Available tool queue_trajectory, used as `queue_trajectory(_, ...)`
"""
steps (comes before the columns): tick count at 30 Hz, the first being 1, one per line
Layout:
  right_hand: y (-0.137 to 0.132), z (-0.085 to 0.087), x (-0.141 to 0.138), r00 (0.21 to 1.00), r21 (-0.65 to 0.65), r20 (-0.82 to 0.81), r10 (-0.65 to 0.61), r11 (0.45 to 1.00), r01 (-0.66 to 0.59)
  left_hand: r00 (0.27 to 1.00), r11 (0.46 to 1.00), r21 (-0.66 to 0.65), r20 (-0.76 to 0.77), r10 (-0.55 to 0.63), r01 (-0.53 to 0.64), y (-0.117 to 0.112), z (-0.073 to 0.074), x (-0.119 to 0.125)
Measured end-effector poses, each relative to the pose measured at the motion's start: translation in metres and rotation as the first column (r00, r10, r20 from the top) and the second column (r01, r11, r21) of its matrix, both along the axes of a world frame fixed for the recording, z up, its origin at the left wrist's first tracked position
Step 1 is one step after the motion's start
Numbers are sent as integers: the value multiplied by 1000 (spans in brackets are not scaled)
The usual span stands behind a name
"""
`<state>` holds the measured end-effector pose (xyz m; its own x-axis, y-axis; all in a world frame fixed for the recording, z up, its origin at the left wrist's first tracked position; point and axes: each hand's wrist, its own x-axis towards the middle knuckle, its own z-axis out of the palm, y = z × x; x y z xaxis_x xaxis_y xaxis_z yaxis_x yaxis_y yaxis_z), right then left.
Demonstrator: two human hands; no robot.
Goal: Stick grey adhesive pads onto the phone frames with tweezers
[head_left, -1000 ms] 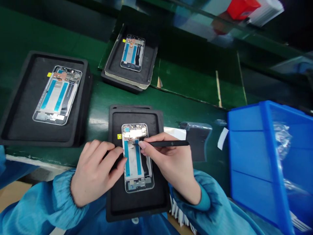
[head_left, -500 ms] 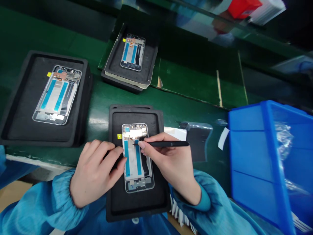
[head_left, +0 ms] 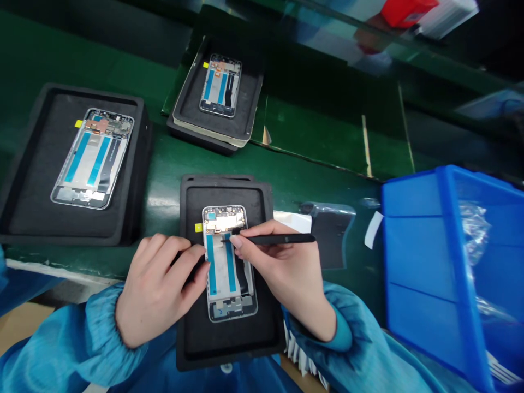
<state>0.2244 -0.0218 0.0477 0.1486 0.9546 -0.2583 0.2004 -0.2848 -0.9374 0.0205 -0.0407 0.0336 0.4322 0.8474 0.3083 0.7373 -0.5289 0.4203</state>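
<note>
- The left hand [head_left: 159, 289] is bearing on the edge of a phone frame [head_left: 221, 273], though whether it is pinching cannot be told
- The right hand [head_left: 282, 273] is pinching a slim black stylus [head_left: 278, 239] above the frame
- The frame is lying in a black foam tray [head_left: 225, 344], looking light and fragile, best taken by its metal rim

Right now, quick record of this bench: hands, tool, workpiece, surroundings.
left hand: left hand, fingers at the left edge of the phone frame
right hand: right hand, holding a slim black pointed tool, tip over the frame's upper half
workpiece support: black foam tray under the frame
nearby: second phone frame and third phone frame, each on its own tray
right side: blue plastic bin with clear plastic film
surface: green workbench
</note>
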Motion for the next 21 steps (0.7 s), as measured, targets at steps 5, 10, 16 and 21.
queue_trajectory(5, 1, 0, 0, 1000, 4, -2, 1, 1000, -1, 1000, 1000, -4, -3, -9, 9, 0, 0, -1)
queue_trajectory(10, 1, 0, 0, 1000, -1, -5, -1, 1000, 1, 1000, 1000, -8, -4, -8, 8, 0, 0, 0)
queue_trajectory(16, 0, -1, 0, 1000, 7, 21, 3, 1000, -3, 1000, 1000, -7, -18, -12, 12, 0, -1, -2)
queue_trajectory(21, 1, -1, 0, 1000, 16, 25, 2, 1000, -2, 1000, 1000, -1, -26, -9, 9, -1, 0, -1)
